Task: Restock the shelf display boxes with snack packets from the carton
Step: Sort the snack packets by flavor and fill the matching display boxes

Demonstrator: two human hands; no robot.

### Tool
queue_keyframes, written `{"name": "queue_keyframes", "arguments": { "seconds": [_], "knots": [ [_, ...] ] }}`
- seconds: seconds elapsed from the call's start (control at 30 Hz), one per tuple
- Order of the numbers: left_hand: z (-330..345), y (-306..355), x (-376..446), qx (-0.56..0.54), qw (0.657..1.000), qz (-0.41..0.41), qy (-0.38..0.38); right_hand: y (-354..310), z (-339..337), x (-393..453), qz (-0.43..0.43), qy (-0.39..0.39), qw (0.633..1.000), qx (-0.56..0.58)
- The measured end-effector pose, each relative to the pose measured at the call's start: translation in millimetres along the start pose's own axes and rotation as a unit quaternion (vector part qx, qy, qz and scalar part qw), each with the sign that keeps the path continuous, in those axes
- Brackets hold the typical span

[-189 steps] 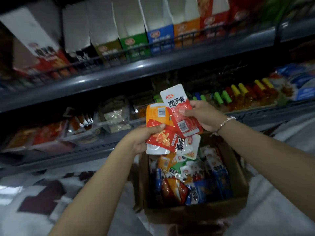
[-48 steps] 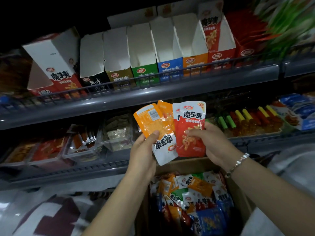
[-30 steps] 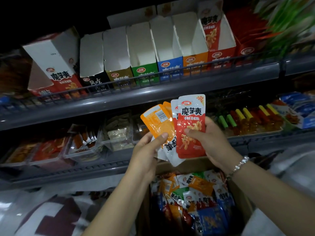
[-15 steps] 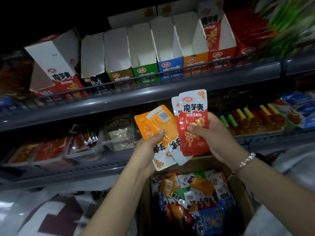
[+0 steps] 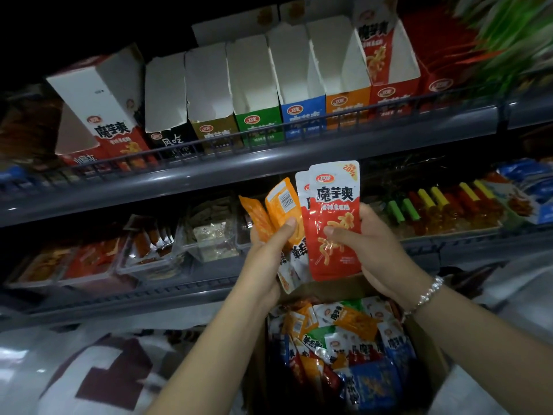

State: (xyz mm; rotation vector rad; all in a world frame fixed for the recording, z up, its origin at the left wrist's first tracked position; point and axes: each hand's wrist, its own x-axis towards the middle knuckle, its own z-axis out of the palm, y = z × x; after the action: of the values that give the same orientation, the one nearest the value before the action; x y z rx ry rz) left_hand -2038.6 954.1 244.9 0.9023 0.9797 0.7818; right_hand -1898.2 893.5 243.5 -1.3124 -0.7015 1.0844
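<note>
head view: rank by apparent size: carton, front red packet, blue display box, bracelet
1. carton
2. front red packet and blue display box: look alike; the packet is nearer the camera, so unranked
3. bracelet

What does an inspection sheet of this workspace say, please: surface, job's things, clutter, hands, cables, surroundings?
Surface: grey upper shelf with a wire rail; lower shelf beneath.
Job's things: display boxes in a row on the upper shelf, tall white flaps up; open carton below, full of mixed packets.
Clutter: trays of other snacks on the lower shelf.
Hands: left hand grips orange packets; right hand grips red packets, upright, thumb on the front.
Cables: nothing seen.
Surroundings: dim aisle; blurred green goods at upper right.
</note>
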Motion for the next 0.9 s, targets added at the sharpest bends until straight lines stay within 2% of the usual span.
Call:
{"name": "queue_keyframes", "arguments": {
  "seconds": [0.1,0.2,0.3,0.4,0.5,0.63,0.7,0.83,0.9],
  "knots": [
    [2,2,-3,-0.031,0.999,-0.013,-0.018,0,2,0,0.036,-0.040,0.996,0.068],
    [3,3,-5,-0.024,0.998,-0.035,-0.039,0,3,-1,0.063,-0.079,0.991,0.088],
    [2,4,-5,-0.032,0.996,-0.067,-0.048,-1,2,0,0.064,-0.072,0.992,0.085],
    [0,6,-2,-0.105,0.988,-0.103,-0.052,-1,0,2,0.056,-0.053,0.995,0.067],
    [-2,8,0,-0.141,0.983,-0.103,-0.058,0,-1,3,0.056,-0.048,0.996,0.056],
    [-1,10,1,-0.018,0.992,-0.122,-0.019,-1,-1,4,0.052,-0.035,0.997,0.045],
    [-6,11,4,0.023,0.991,-0.131,-0.026,-4,-4,5,0.046,-0.032,0.998,0.024],
    [-17,20,5,0.099,0.972,-0.183,-0.109,-14,-13,8,0.018,-0.036,0.998,-0.057],
    [-22,22,7,0.128,0.964,-0.171,-0.156,-20,-17,10,-0.003,-0.028,0.996,-0.087]
  ]
}}
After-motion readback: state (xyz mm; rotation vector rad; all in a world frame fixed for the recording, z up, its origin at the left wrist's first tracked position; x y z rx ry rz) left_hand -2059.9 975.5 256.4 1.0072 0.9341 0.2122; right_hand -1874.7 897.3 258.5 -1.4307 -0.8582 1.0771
